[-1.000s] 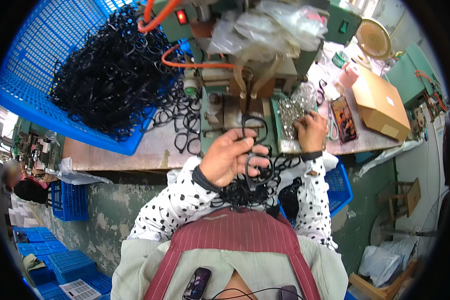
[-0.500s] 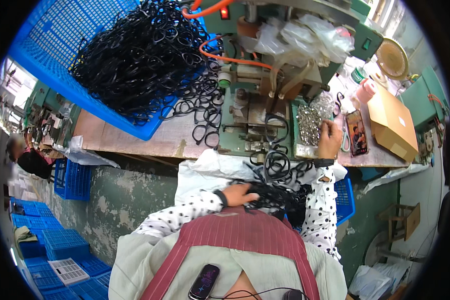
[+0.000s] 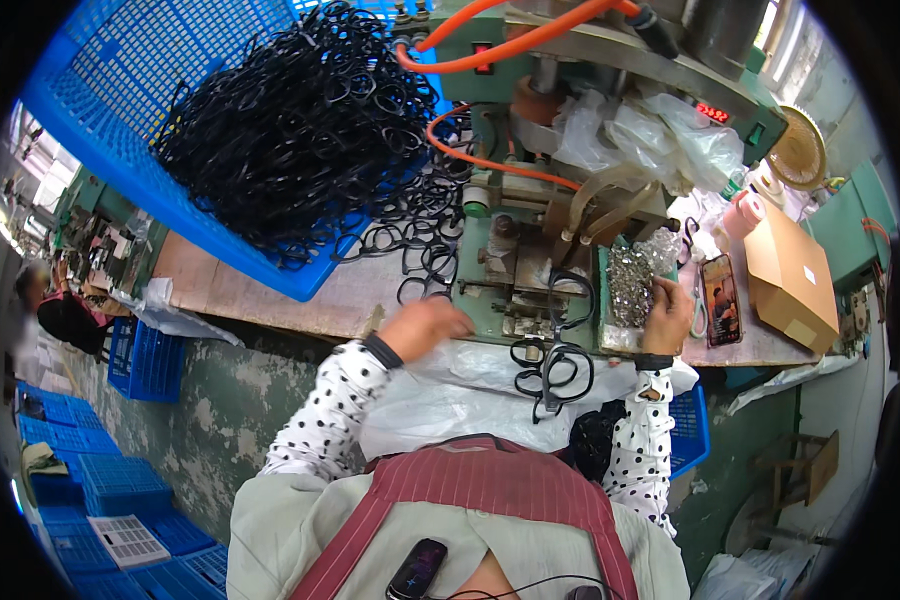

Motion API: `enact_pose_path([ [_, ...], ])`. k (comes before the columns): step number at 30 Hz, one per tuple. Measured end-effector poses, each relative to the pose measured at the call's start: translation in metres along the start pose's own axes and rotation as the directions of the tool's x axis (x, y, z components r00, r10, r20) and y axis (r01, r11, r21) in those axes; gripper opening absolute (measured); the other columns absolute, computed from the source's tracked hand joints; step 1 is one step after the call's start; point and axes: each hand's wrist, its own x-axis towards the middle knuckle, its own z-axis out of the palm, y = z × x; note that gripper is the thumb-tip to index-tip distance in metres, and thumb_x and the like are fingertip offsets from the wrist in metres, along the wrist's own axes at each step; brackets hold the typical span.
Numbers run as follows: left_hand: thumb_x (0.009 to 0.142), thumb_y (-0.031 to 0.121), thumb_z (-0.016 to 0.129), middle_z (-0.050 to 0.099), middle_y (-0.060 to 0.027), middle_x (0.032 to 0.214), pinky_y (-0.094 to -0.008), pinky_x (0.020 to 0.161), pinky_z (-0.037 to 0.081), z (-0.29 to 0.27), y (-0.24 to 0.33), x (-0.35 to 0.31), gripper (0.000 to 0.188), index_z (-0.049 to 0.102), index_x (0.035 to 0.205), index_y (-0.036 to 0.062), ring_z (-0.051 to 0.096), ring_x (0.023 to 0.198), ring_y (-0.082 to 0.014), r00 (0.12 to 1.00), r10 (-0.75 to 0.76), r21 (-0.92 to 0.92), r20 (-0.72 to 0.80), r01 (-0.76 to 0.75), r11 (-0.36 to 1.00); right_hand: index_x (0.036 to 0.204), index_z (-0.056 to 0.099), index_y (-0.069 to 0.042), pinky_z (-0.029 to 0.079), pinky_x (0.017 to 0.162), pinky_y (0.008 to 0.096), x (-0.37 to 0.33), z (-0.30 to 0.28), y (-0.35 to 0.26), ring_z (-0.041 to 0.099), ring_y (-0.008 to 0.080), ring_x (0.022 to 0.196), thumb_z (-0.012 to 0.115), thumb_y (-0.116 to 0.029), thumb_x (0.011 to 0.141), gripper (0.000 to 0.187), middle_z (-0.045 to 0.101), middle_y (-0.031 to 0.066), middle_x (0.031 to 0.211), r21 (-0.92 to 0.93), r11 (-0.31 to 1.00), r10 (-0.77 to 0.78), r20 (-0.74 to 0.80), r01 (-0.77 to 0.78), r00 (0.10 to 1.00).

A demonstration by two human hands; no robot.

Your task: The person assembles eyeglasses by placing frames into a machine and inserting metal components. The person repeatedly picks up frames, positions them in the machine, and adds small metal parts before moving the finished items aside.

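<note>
My left hand (image 3: 425, 328) is over the table's front edge, palm down, its fingers bent and slightly blurred. Just beyond it lie loose black eyeglass frames (image 3: 410, 262). My right hand (image 3: 668, 318) rests at the right side of a green tray of small shiny metal parts (image 3: 630, 288). Its fingertips are pinched together; whatever is between them is too small to make out. Between my hands, several black eyeglass frames (image 3: 552, 376) hang at the front of the green bench machine (image 3: 485, 262). White plastic sheeting (image 3: 440, 400) covers my lap, with a dark bunch (image 3: 592, 440) beside my right forearm.
A large blue crate (image 3: 270, 265) heaped with black frames (image 3: 280, 150) fills the far left. Orange hoses (image 3: 510, 165) run across the machine. Right of the tray are a phone (image 3: 722, 300), scissors (image 3: 700, 318) and a cardboard box (image 3: 792, 275). Blue crates (image 3: 120, 485) stack at lower left.
My left hand has risen from the black frames on my lap to the table edge. Most of that lap pile no longer shows. My right hand stays by the tray; the view has shifted slightly.
</note>
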Motion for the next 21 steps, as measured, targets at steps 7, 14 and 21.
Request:
enact_pose_path([
  [7,0.067,-0.007,0.061,0.058,-0.0084,0.091,-0.0364,0.067,0.048,-0.016,-0.075,0.009,0.038,0.073,0.095,0.0159,0.058,0.082,-0.028,0.961,0.132,0.394,-0.241,-0.027,0.919,0.086,0.07,-0.006,0.046,0.068,0.0284,0.007,-0.002,-0.08,0.058,0.0165,0.074,0.072,0.0,0.073,0.014,0.067,0.0051,0.081,0.532,0.839,0.05,0.136,-0.115,0.989],
  [14,0.08,0.003,0.063,0.058,-0.0086,0.104,-0.0338,0.076,0.047,-0.027,-0.074,0.026,0.016,0.071,0.093,0.008,0.056,0.091,-0.0238,0.879,0.108,0.168,-0.464,-0.033,0.985,0.091,0.074,-0.002,0.042,0.06,0.0235,0.014,-0.03,-0.141,0.054,0.009,0.068,0.07,0.002,0.075,0.017,0.068,0.0053,0.084,0.663,0.727,-0.12,0.38,-0.179,0.917],
  [21,0.1,0.018,0.051,0.062,-0.0037,0.079,-0.025,0.059,0.045,-0.033,-0.006,0.04,0.02,0.058,0.095,0.0008,0.055,0.061,-0.0108,0.666,-0.316,-0.49,-0.676,-0.085,0.868,0.107,0.055,0.0,0.034,0.051,0.0201,0.003,-0.015,-0.157,0.047,0.003,0.06,0.076,-0.002,0.073,0.039,0.068,0.0055,0.086,0.624,0.69,0.054,0.461,-0.367,0.886],
])
